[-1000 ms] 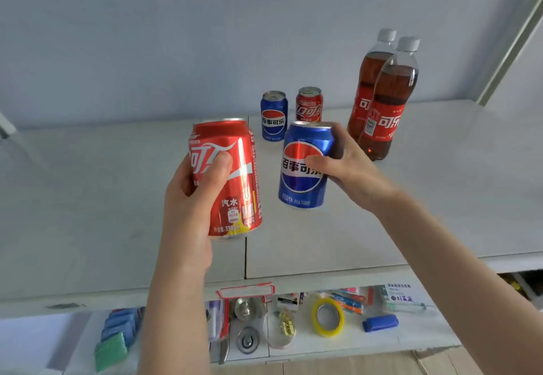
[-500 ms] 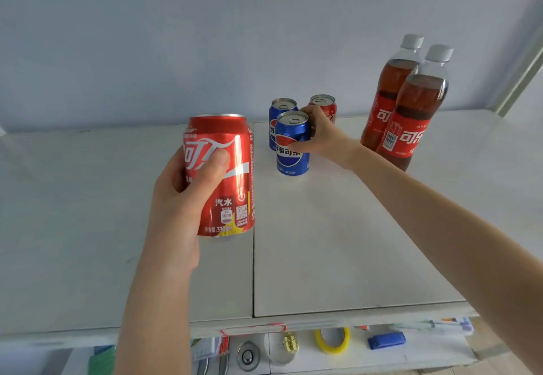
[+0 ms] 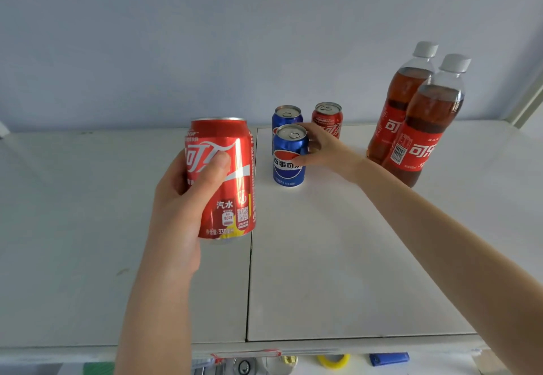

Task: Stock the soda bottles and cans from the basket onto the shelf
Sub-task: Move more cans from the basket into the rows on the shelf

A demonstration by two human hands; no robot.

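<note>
On the white shelf we see two cola bottles at the right. Our left grip curls round a red can above the shelf; our right grip holds a blue can upright on it

The front blue can stands upright on the white shelf, and the right hand grips it from its right side, thumb on the label and fingers curled behind. Directly behind this can stands the rear blue can, behind and to its right the rear red can, and well to its right two grey-capped cola bottles, one overlapping the other. To the can's left and nearer the camera, the left hand holds the large-looking red can upright.
</note>
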